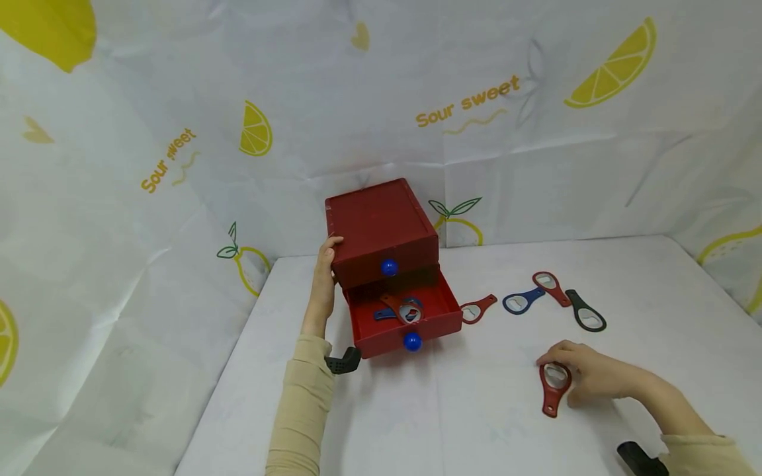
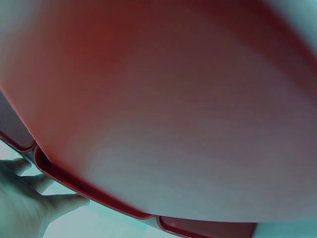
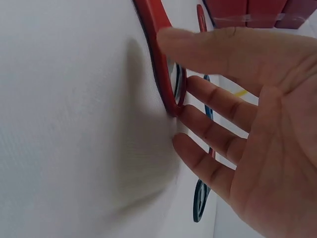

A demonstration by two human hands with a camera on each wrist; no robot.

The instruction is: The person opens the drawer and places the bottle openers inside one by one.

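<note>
On the white worktop point(image 1: 464, 403) a red box point(image 1: 381, 218) stands turned at an angle. Its upper drawer point(image 1: 357, 271) is closed. The lower drawer point(image 1: 381, 344) is pulled out, and inside it an orange-red opener point(image 1: 391, 302) lies across a blue opener point(image 1: 384, 314).

The person's left grip point(image 1: 323, 285) lies along the box's left side, fingers fairly straight and touching it, wrapped round nothing. Light, steady pressure there should serve best; a hard push could turn the box (its drawer already hangs forward).

The right grip point(image 1: 591, 375) is drawn nearly closed at the near right of the worktop, thumb and fingers about the round end of the held opener point(image 1: 552, 396), which is red and has its handle toward the person. The right wrist view is too slanted to tell whether that piece is clear of the surface. A good lift would pinch the rim from both sides, leave the handle free and keep the wrist low until the thin piece sits firmly.

Farther back lie a red opener point(image 1: 485, 304) just beside the drawer, then a second blue opener point(image 1: 528, 298), a second red opener point(image 1: 555, 292) and a dark opener point(image 1: 580, 306), bunched together.
</note>
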